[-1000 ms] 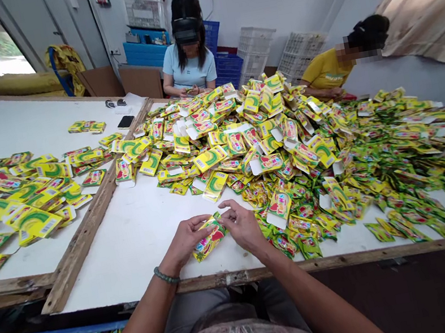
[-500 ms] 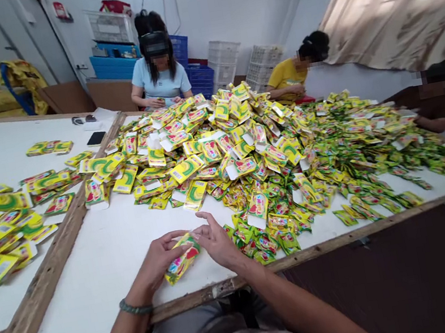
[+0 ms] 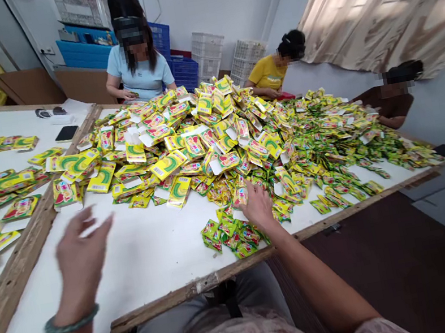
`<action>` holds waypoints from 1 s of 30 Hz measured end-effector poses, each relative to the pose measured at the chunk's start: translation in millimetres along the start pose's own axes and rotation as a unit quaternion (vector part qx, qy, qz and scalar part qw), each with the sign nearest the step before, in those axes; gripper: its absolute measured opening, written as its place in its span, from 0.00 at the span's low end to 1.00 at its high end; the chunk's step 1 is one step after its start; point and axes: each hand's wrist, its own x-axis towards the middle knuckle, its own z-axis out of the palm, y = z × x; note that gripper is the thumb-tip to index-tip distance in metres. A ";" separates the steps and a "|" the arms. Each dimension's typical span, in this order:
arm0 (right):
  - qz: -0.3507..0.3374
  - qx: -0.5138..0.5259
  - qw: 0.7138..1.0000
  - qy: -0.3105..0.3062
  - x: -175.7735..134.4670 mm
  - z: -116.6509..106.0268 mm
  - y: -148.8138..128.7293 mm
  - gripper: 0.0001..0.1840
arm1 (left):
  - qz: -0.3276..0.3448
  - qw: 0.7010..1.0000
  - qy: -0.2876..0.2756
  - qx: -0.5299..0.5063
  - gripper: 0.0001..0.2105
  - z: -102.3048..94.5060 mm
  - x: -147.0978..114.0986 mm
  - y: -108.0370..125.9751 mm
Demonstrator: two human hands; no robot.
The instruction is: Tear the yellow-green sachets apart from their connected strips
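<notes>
My right hand (image 3: 258, 205) is at the front of the heap, with its thumb and fingers closed on the right side of a small yellow box (image 3: 240, 195) that has a white flap. Beside and below that hand lie loose green-and-yellow sachets (image 3: 238, 235). My left hand (image 3: 85, 251), with a bracelet at the wrist, is raised over the white table (image 3: 147, 254) on the left. Its fingers are apart and a little blurred, and nothing shows between them. A large pile of yellow printed boxes (image 3: 168, 164) rises beyond both hands.
More boxes (image 3: 6, 184) lie left of a wooden strip (image 3: 40, 233) that divides the table. Near its far end are a phone (image 3: 67, 133) and sunglasses (image 3: 50, 112). Three other people sit around the table, one in a light blue shirt (image 3: 141, 74). Crates (image 3: 207, 54) stand behind.
The box that both hands held is gone from them. My left hand has moved left and opened; my right has moved right to another box at the pile. The view has shifted right.
</notes>
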 end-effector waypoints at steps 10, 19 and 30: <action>-0.102 0.147 0.979 -0.101 -22.0 1.9 -42.1 0.25 | 0.231 0.962 -0.123 0.076 0.36 76.3 -34.1 25.4; -0.189 0.109 0.951 -0.221 -32.6 6.4 -51.6 0.16 | 0.228 0.879 -0.351 0.228 0.15 87.0 -37.2 16.4; -0.101 0.197 0.954 -0.202 -19.0 21.0 -18.3 0.13 | 0.023 0.936 -0.344 -0.062 0.20 93.4 -35.8 10.6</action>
